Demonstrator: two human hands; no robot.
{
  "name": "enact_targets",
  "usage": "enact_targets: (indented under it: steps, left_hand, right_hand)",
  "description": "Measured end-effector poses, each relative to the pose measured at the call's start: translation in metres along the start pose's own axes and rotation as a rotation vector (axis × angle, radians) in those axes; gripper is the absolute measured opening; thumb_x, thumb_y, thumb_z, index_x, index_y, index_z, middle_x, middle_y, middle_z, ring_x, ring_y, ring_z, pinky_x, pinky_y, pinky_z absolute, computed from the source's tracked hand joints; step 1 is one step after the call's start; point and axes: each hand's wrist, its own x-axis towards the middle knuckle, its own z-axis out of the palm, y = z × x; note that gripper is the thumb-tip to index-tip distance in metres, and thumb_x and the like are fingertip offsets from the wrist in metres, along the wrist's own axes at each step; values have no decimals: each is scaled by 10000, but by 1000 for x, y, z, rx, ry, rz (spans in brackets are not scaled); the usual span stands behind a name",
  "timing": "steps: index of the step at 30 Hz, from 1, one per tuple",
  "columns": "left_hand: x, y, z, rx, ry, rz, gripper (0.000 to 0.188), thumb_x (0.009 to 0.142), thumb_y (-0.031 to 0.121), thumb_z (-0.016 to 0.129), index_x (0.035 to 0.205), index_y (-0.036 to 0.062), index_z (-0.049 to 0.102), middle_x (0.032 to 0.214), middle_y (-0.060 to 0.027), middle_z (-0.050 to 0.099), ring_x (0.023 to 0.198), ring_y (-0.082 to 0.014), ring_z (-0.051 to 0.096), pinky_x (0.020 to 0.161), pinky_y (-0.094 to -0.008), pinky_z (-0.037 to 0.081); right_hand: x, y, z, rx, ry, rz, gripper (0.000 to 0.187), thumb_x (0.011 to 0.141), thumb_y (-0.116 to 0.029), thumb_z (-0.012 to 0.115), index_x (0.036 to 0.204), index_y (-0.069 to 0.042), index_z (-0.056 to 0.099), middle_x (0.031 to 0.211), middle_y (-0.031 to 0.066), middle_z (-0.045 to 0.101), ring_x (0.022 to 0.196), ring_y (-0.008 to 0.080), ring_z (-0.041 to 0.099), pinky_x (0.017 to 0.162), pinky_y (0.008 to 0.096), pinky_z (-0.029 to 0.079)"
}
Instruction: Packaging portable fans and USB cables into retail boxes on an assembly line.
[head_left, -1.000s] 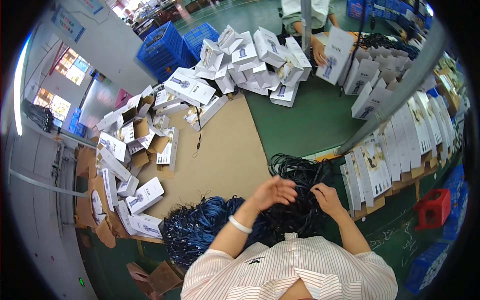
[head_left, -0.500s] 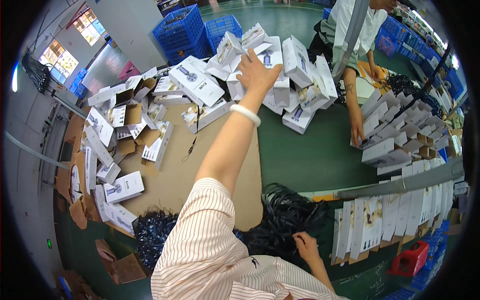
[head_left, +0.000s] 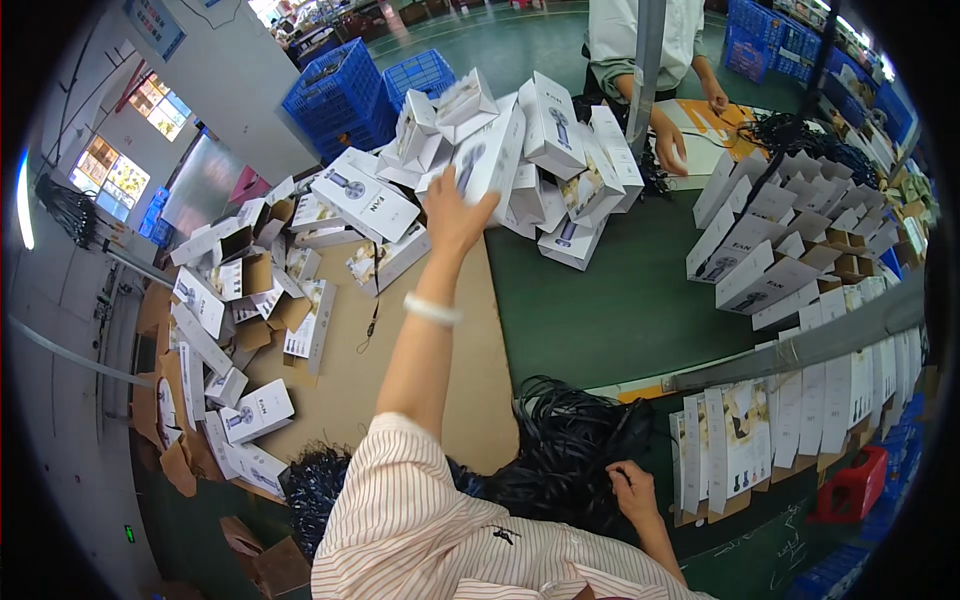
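My left hand (head_left: 458, 215), with a white bangle at its wrist, is stretched out to the heap at the far side of the table. Its fingers are closed around the near end of a white fan box (head_left: 489, 150), which lies tilted among other white boxes (head_left: 553, 125). Low on the right, my right hand (head_left: 637, 492) has its fingers curled beside a pile of flat black straps (head_left: 575, 440). Whatever it may hold cannot be made out. A fan box (head_left: 365, 195) lies flat left of my left hand.
Open and tumbled boxes (head_left: 240, 275) cover the table's left side. Upright open boxes (head_left: 790, 230) stand at the right, with a row of boxes (head_left: 740, 430) below a grey rail (head_left: 800, 350). Across the table a co-worker's hand (head_left: 668, 145) shows. Blue crates (head_left: 340, 100) stand behind.
My left hand has closed on the fan box and drawn it nearer, tilting it. The view has shifted slightly. The co-worker's hand has moved back from the upright boxes.
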Motion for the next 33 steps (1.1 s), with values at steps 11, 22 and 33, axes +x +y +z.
enact_targets:
  steps: [11, 22, 33]
  left_hand:
    - [-319, -110, -116, -1962, -504, -790, 699, 737, 479, 496, 1292, 68, 392, 1254, -158, 466, 1124, -364, 455, 945, -496, 354]
    - [-454, -57, -126, -2235, -859, -918, 714, 781, 537, 433, 1287, 35, 404, 1289, -182, 435, 1148, -353, 442, 957, -468, 343]
    - [-476, -34, -130, -1981, -792, -1029, 772, 740, 563, 485, 1305, 47, 380, 1322, -176, 395, 1166, -358, 416, 969, -483, 326]
  right_hand:
    - [48, -134, -13, 1017, 30, -102, 133, 879, -114, 480, 952, -11, 521, 617, 37, 417, 443, 87, 312, 440, 259, 288]
    - [-18, -203, 23, -495, -50, -1038, 306, 676, 39, 544, 977, -13, 523, 884, 142, 529, 847, 315, 536, 725, 363, 457]
    - [-93, -190, -13, -580, -266, -848, 285, 686, -97, 628, 945, -11, 544, 791, 126, 575, 726, 304, 554, 692, 373, 428]
